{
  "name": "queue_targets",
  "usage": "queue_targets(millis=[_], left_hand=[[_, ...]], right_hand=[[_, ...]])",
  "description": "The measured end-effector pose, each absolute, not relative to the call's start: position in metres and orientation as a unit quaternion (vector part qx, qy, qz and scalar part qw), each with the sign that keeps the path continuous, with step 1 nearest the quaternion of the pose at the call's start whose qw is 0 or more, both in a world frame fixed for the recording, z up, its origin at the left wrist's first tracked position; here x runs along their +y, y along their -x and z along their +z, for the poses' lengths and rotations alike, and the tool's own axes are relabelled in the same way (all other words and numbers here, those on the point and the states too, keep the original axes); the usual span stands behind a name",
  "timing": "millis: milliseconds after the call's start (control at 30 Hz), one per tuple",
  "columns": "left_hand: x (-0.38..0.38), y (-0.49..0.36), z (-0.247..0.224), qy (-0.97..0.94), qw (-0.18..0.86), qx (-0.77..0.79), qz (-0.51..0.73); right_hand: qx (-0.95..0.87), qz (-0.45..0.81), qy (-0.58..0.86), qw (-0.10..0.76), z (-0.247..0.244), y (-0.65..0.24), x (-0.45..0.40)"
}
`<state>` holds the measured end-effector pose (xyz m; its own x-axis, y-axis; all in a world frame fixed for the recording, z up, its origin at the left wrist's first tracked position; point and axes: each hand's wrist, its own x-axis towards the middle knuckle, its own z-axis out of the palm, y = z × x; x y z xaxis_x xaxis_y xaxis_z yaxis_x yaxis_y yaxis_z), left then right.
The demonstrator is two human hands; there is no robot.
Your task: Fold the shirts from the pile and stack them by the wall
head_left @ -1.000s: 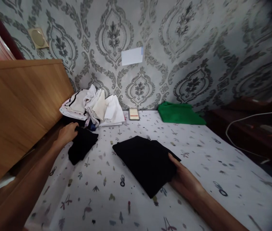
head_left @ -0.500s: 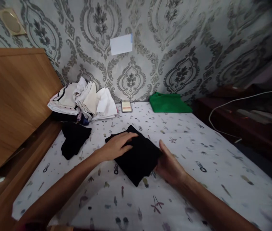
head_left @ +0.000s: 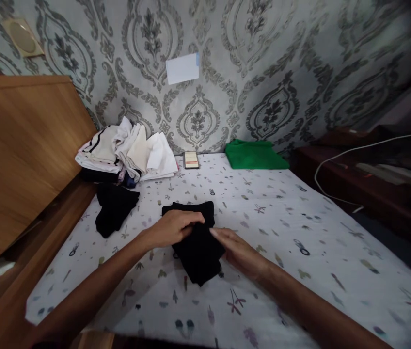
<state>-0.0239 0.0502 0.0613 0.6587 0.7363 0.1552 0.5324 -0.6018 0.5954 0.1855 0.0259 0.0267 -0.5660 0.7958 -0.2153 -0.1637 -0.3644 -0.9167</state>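
A folded black garment (head_left: 200, 254) lies on the white patterned sheet (head_left: 147, 310) in front of me; its exact kind does not show. My left hand (head_left: 172, 228) reaches over its left side, the fingers bent and closed on the cloth near the middle. At the right edge, my right hand (head_left: 240, 249) grips the fabric with its thumb on top, the other fingers partly hidden. Off to the left rests a second black garment (head_left: 114, 206), loosely bunched and touched by neither hand.
A pile of folded light clothes (head_left: 100, 150) stands by the wooden panel (head_left: 23, 150) at back left. Near the wall are a small box-like item (head_left: 191, 160) and a folded green cloth (head_left: 256, 155). A white cable (head_left: 336, 157) hangs along the right side.
The garment's right part has been folded over to the left, so it now looks narrower. My right hand has moved left with it, closer to my left hand.
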Motion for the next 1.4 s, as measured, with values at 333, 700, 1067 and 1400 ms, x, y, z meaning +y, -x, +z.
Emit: queue_targets(millis=[333,700,1067,1400], left_hand=[[0.005,0.161,0.060,-0.726,0.217,0.612,0.226],[0.007,0.101,0.062,-0.726,0.221,0.612,0.223],[0.035,0.120,0.061,-0.554,0.477,0.558,0.392],[0.049,0.163,0.072,-0.317,0.518,0.524,0.597]], right_hand=[[-0.586,0.669,0.364,0.276,0.011,-0.189,0.029],[-0.607,0.669,0.356,0.241,-0.003,-0.129,0.036],[-0.626,0.637,0.391,0.224,-0.005,-0.096,0.048],[-0.593,0.503,0.504,0.377,0.050,-0.177,0.062]])
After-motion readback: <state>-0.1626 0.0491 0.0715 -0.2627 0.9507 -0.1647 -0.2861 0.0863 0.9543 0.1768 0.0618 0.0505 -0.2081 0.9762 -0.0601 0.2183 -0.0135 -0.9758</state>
